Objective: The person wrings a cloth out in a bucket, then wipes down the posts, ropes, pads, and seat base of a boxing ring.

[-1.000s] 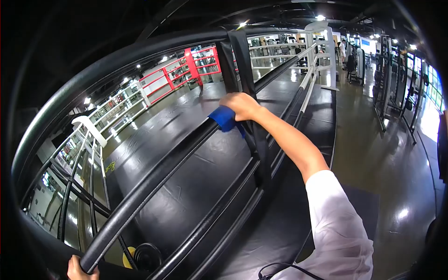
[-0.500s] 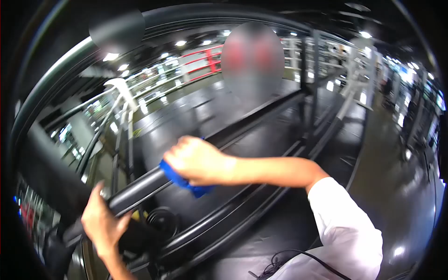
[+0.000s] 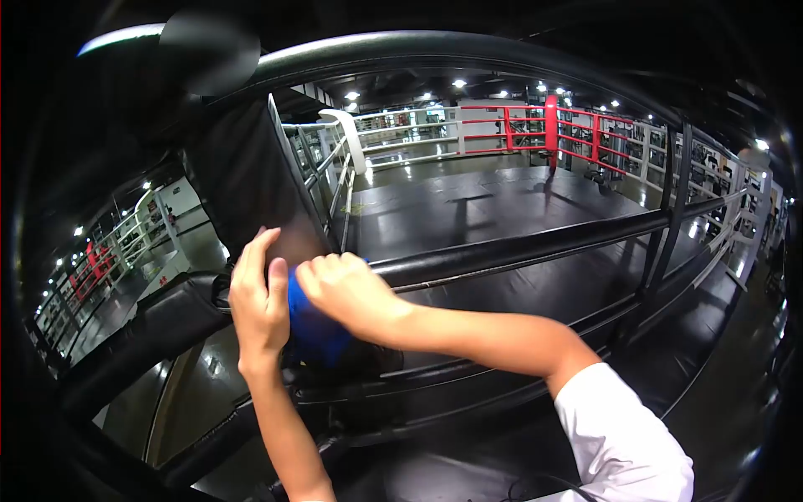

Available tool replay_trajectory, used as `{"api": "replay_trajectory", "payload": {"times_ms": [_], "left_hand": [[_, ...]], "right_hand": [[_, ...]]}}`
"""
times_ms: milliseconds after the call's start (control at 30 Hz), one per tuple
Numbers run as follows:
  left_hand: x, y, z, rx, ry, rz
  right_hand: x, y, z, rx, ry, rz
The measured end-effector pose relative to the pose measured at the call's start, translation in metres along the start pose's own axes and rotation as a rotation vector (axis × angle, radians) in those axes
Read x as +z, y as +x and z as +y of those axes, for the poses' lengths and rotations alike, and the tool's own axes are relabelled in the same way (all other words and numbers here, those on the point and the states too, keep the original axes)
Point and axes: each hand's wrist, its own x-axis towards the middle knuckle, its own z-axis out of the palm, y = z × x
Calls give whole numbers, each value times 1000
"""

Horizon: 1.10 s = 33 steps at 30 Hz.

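Observation:
A blue cloth is bunched under my right hand, whose fingers are curled over it. The cloth lies against a padded black boxing-ring rope, close to the corner, and part of it hangs below. Just left of the cloth, my left hand is open, fingers pointing up and thumb apart. It overlaps the rope end near the black corner pad, which stands tall behind both hands.
A higher black rope arches overhead, and another padded rope runs to the lower left. Beyond lies the dark ring floor, with a white corner post and a red corner post.
My view has turned left and up toward the corner pad. My right hand and the blue cloth have slid along the rope to the corner, and are now close beside my left hand.

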Motion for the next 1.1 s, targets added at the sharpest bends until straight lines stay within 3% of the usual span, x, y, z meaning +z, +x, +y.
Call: {"api": "replay_trajectory", "payload": {"times_ms": [33, 167, 200, 300, 600, 667, 800, 867, 1000, 1067, 1100], "left_hand": [[-6, -1, -1, 44, 179, -17], [-19, -16, -29, -42, 129, 78], [-28, -24, -43, -68, 177, -49], [-31, -25, -31, 46, 229, -23], [-30, -24, -29, -23, 247, -17], [-28, -24, -34, -24, 242, -22], [-19, -24, -49, -35, 227, 25], [-10, -23, -52, 97, 496, 42], [-4, -17, -49, 83, 522, 27], [-3, -16, -52, 66, 533, 28], [-3, -16, -53, 71, 535, 26]], "right_hand": [[-2, -8, 11, 43, -28, -39], [-59, -63, 80, -40, 29, -101], [-71, -78, 97, -39, 36, -87], [-102, -126, 141, 33, -71, -119], [-223, -304, 316, 39, -416, 2], [-248, -350, 356, 121, -462, -74], [-276, -373, 367, 280, -432, -166], [-274, -375, 347, 366, -441, -99], [-264, -373, 306, 434, -215, 190], [-243, -380, 299, 480, 135, 402], [-226, -416, 298, 1016, 628, 433]]}}
